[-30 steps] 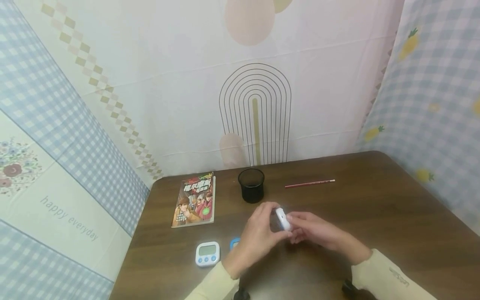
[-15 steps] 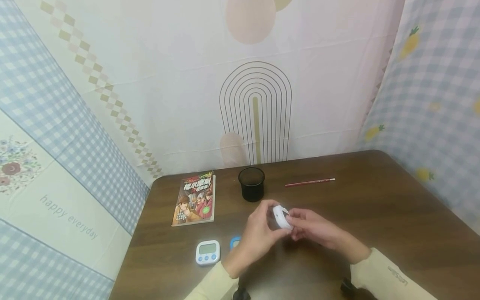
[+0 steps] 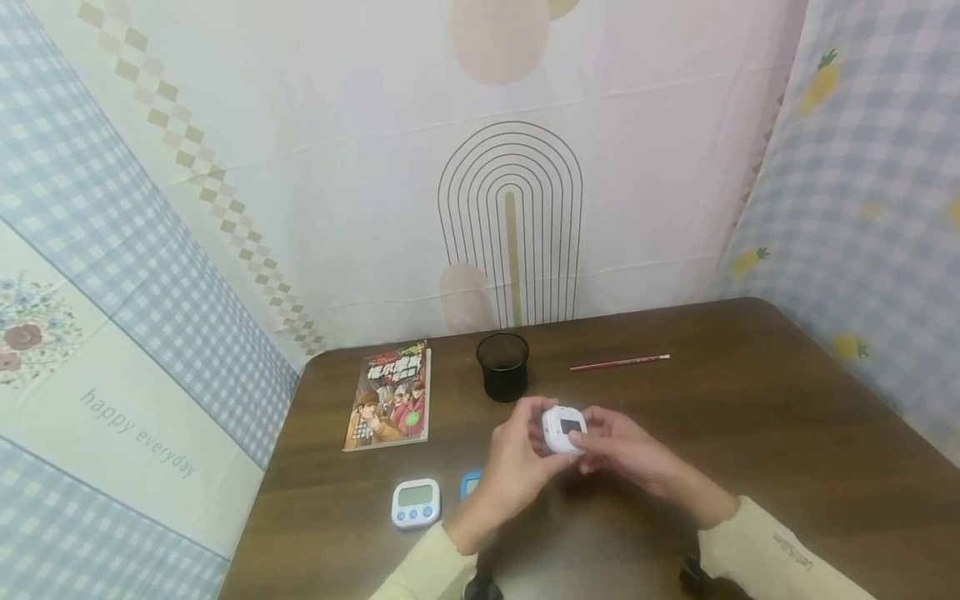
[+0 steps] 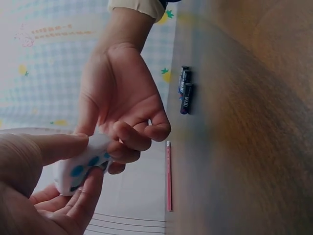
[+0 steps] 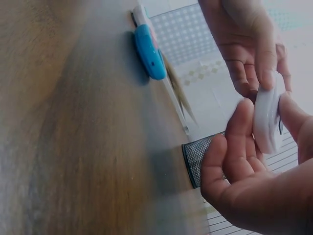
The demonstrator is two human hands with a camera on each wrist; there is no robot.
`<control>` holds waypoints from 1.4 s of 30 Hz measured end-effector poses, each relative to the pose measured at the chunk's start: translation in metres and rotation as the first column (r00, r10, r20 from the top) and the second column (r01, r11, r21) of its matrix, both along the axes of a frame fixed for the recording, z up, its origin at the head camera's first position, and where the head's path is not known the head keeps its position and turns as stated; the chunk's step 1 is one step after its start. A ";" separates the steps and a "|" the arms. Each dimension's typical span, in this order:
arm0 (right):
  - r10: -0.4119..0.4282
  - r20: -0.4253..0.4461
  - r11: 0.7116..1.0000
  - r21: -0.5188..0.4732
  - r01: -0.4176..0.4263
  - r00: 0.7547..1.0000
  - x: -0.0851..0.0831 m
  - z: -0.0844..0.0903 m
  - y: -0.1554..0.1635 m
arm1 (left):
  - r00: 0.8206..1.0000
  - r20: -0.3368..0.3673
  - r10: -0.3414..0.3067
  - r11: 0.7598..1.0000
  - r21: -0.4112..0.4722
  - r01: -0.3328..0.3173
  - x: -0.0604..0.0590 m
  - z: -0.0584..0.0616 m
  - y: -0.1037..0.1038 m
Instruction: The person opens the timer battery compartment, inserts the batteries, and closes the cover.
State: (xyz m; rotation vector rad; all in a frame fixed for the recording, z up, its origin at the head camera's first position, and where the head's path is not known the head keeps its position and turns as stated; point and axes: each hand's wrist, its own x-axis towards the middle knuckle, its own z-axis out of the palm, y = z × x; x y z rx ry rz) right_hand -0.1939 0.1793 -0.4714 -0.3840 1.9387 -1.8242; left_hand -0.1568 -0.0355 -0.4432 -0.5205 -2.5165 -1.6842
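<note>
Both hands hold a white digital timer (image 3: 552,429) above the table, its back with a dark rectangle turned up to the head camera. My left hand (image 3: 510,462) pinches its left edge between thumb and fingers. My right hand (image 3: 628,452) grips the right side, thumb lying on the back near the dark rectangle. Blue buttons on the front of the timer (image 4: 63,172) show in the left wrist view. A second white timer (image 3: 415,505) with blue buttons lies left of my left hand. Beside it a blue timer (image 3: 469,482) is partly hidden by that hand.
A black mesh pen cup (image 3: 504,375) stands behind the hands. To its right lies a red pencil (image 3: 619,363); to its left, a comic-style book (image 3: 388,398). The left wrist view shows dark batteries (image 4: 186,95) on the table. Patterned cloth (image 3: 360,167) surrounds the table.
The held timer has turned from edge-on, so its back and dark rectangle now face the head camera. Both hands stay in nearly the same place.
</note>
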 end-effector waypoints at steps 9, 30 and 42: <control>-0.164 -0.141 0.978 0.105 0.180 0.976 0.002 0.001 -0.006 | 0.998 0.045 0.033 0.996 0.077 -0.037 -0.005 0.001 -0.004; -0.136 -0.217 0.977 0.133 0.168 0.967 0.007 0.000 -0.011 | 0.997 0.052 0.058 0.994 0.089 -0.062 -0.009 -0.003 -0.010; -0.058 -0.127 0.991 0.113 0.073 0.990 0.008 0.002 -0.016 | 0.994 0.057 0.090 0.990 0.099 -0.096 -0.008 -0.002 -0.010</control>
